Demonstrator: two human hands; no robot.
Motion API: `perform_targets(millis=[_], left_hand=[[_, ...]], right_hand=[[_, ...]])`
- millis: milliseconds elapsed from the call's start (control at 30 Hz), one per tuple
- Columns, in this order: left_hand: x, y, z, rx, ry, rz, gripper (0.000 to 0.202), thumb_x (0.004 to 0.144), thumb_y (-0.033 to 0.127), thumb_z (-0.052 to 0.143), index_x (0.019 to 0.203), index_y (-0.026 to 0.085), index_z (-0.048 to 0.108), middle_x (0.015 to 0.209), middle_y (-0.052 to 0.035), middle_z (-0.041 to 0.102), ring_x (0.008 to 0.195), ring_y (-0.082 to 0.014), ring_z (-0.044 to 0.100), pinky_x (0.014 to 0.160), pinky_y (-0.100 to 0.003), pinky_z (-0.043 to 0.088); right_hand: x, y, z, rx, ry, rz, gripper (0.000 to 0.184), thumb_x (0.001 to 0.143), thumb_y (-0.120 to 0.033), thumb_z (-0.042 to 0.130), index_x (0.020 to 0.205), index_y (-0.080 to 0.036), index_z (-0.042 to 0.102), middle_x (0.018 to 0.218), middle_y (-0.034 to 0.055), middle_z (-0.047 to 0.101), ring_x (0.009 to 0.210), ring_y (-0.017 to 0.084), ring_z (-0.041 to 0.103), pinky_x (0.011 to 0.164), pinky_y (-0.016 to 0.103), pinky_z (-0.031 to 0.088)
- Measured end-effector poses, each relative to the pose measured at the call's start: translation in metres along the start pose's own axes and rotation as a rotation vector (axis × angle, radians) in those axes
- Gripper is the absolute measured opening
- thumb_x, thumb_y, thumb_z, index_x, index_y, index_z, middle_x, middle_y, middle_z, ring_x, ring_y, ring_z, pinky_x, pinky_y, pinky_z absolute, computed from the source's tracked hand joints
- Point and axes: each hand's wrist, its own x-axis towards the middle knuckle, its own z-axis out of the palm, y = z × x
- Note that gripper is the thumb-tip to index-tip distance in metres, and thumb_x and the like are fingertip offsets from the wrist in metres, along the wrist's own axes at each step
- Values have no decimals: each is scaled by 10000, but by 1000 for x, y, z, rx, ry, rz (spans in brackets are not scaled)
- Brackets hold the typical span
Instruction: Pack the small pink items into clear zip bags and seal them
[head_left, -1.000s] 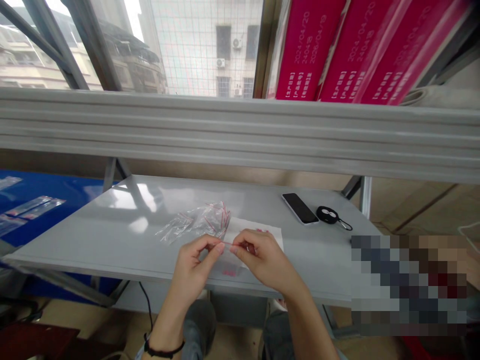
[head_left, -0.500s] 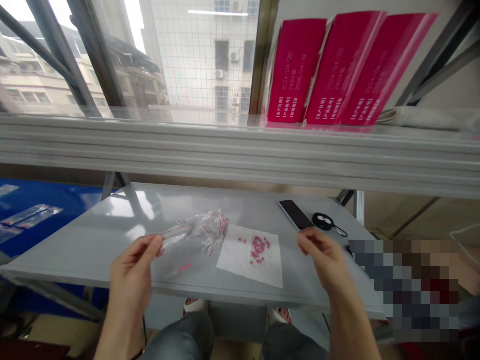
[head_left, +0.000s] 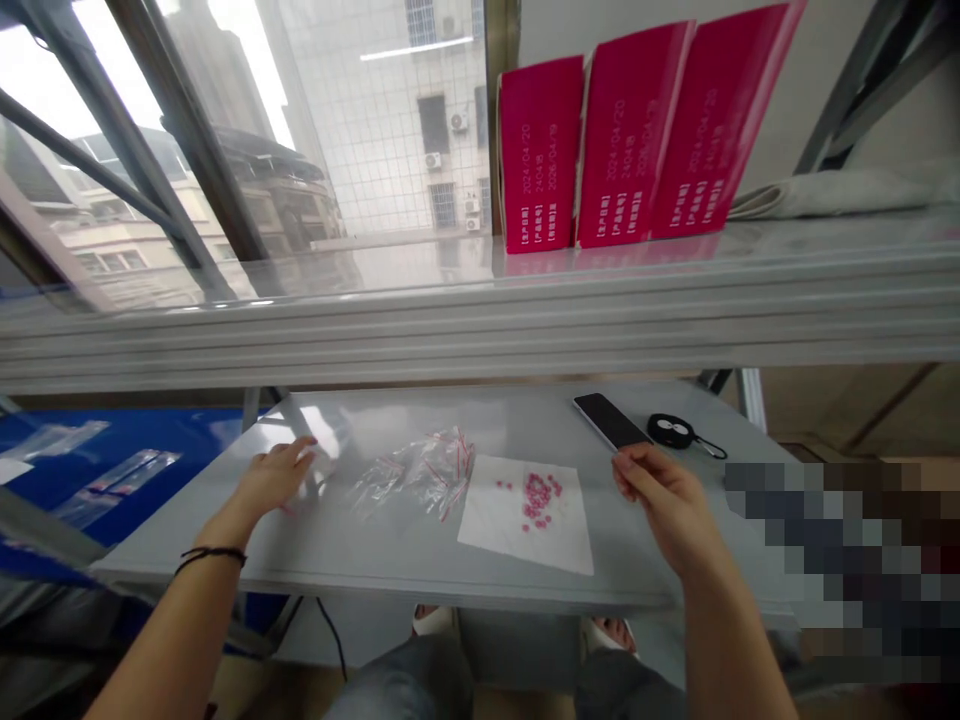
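My left hand [head_left: 276,476], with a dark band at the wrist, is over the left part of the grey table. Its fingertips pinch a blurred clear plastic bag [head_left: 324,466] with a touch of pink low down. My right hand [head_left: 654,490] hovers near the lower end of a dark phone [head_left: 611,422], thumb and fingers pressed together; whatever they may hold is hidden. Between the hands, a white paper sheet [head_left: 487,520] carries many small pink round pieces [head_left: 537,498], two of them set apart on the left. Crumpled clear zip bags [head_left: 431,470] with red lines lie left of the sheet.
A black round pouch [head_left: 670,431] with a carabiner is right of the phone. Three magenta boxes [head_left: 615,150] stand on the shelf [head_left: 420,335] above the table [head_left: 360,545]. Flat clear packets [head_left: 135,472] lie on a blue surface at left. A pixelated area covers the right.
My left hand has moved left with the clear bag, away from the crumpled bags. My right hand stays pinched by the phone. The camera view has tilted and shifted.
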Motion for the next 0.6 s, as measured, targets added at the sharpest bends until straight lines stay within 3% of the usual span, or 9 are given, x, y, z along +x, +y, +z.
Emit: perform_targets(millis=[100, 167, 267, 333, 400, 467, 600], left_hand=[[1, 43, 10, -23, 78, 16, 377, 871, 315, 476, 1181, 197, 656, 1120, -164, 724, 1116, -360, 637, 960, -528, 476], [-4, 83, 10, -147, 154, 84, 450, 910, 339, 471, 1310, 181, 606, 1242, -160, 681, 1178, -334, 609, 1026, -499, 456], [-12, 139, 7, -378, 113, 181, 348, 946, 365, 495, 1215, 256, 685, 1217, -75, 704, 1100, -274, 643, 1009, -431, 484], [-19, 160, 11, -488, 112, 77, 303, 927, 359, 531, 1131, 240, 722, 1096, -71, 742, 967, -254, 683, 912, -400, 532], [-28, 164, 20, -524, 127, -13, 301, 907, 343, 544, 1107, 219, 731, 1042, -79, 754, 902, -249, 696, 838, -390, 549], [-39, 155, 33, -527, 102, -51, 311, 902, 341, 539, 1097, 201, 738, 1036, -92, 761, 878, -252, 704, 793, -384, 554], [-60, 130, 50, -524, 56, -145, 324, 906, 372, 545, 1076, 189, 752, 923, -90, 777, 808, -257, 713, 758, -381, 557]], right_hand=[[2, 0, 13, -84, -78, 7, 196, 903, -378, 648, 808, -207, 636, 663, -20, 505, 611, 153, 456, 598, 290, 367], [4, 0, 24, -152, -131, 5, 199, 910, -381, 618, 829, -201, 637, 689, -12, 537, 632, 161, 494, 612, 291, 391], [5, 1, 46, -315, -202, -37, 173, 921, -344, 587, 915, -192, 669, 812, 23, 648, 727, 183, 582, 684, 303, 445], [2, 4, 64, -455, -272, -105, 167, 922, -267, 574, 998, -187, 700, 892, 47, 694, 808, 199, 624, 760, 316, 470], [-1, 7, 82, -602, -357, -183, 193, 924, -183, 559, 1022, -185, 725, 963, 66, 713, 899, 209, 635, 846, 326, 465], [-4, 11, 96, -757, -412, -251, 231, 957, -151, 522, 1028, -193, 738, 997, 69, 724, 961, 220, 625, 910, 341, 437], [-4, 16, 110, -1056, -444, -286, 243, 1001, -189, 508, 1028, -220, 747, 1022, 64, 730, 997, 249, 610, 867, 356, 408]])
